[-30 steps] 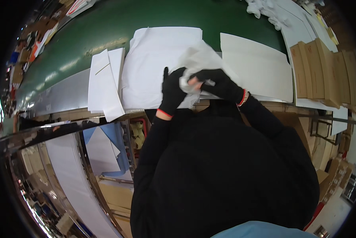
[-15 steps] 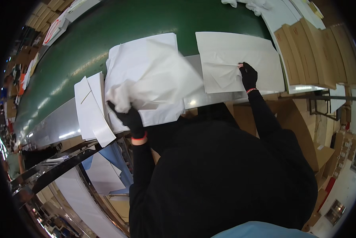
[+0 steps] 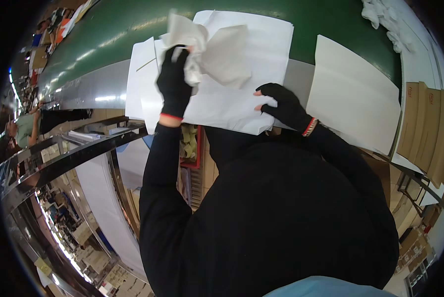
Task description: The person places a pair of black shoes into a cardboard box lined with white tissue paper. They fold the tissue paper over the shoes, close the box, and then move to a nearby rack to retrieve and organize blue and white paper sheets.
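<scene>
Left hand (image 3: 173,81): black-gloved, closed on a crumpled wad of tissue (image 3: 209,47), raised over the far left part of the sheet; half a second ago it was low at the sheet's near left edge.
Right hand (image 3: 285,105): fingerless glove, fingers spread flat, pinning the sheet (image 3: 241,94) at its near right corner; it has come back from the second sheet (image 3: 353,94), where it was reaching a moment ago.
Tissue: bunched and lifted, partly draped on the sheet, no longer spread as it was.
Sheet: white, lying across the table (image 3: 108,91) and onto the green belt (image 3: 132,24).
Meaning: I judge the tissue is gathered in one hand while the other steadies the paper, so the handling has shifted to this sheet.
Nearby: cardboard flats (image 3: 425,133) stacked at the right.
</scene>
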Tool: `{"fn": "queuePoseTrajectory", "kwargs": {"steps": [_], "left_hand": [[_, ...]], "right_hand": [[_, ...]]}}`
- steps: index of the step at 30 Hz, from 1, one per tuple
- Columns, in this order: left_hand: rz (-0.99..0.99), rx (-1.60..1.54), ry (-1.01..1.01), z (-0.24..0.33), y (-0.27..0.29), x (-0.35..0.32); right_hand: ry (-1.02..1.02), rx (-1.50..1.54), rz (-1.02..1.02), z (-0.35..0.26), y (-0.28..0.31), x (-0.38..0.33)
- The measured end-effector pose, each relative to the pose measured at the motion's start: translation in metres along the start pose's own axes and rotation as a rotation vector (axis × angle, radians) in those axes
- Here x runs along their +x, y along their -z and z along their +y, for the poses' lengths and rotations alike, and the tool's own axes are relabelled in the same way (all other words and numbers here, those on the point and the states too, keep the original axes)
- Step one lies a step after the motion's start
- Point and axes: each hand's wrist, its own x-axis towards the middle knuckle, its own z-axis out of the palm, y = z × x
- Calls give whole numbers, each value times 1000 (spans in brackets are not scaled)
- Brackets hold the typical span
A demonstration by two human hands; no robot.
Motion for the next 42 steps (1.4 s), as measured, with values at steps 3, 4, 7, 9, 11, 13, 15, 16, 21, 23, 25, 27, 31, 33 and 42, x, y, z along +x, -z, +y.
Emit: {"fn": "queuePoseTrajectory", "kwargs": {"steps": [3,4,7,9,11,13,15,16,21,23,25,27,31,33,42], "left_hand": [[-364,102,-73,-30,-57,-44],[-375,102,-38,-30,-75,-59],[-482,214,38,-11,-89,-62],[-448,-22,258,-42,-108,-59],[-352,-363,562,-46,-84,-20],[-547,-742,259,-63,-52,13],[-513,-909,-7,-50,-38,34],[-458,-872,-185,-34,-45,47],[-540,-314,315,31,-147,10],[-346,-105,12,41,-151,0],[-245,-14,-295,46,-141,5],[-394,-86,-249,56,-138,-10],[-319,-415,-165,84,-101,-45],[-340,-499,-142,87,-99,-63],[-911,-774,84,41,-89,-67]], "right_hand": [[190,-223,-69,30,-28,6],[269,-321,-85,45,-34,10],[299,-317,-52,65,-39,19],[264,-289,-163,63,-30,26],[283,-270,-197,71,-2,31],[81,-288,-273,78,31,20],[-289,-270,-365,57,60,18],[-222,-287,-303,56,58,10],[68,-458,-140,41,24,-4],[190,-583,-93,43,16,-4],[37,-537,-126,63,16,-11],[54,-416,-96,81,18,-23],[214,-525,59,40,33,-15],[143,-443,80,32,33,-14],[380,-627,137,-30,32,-11]]}}
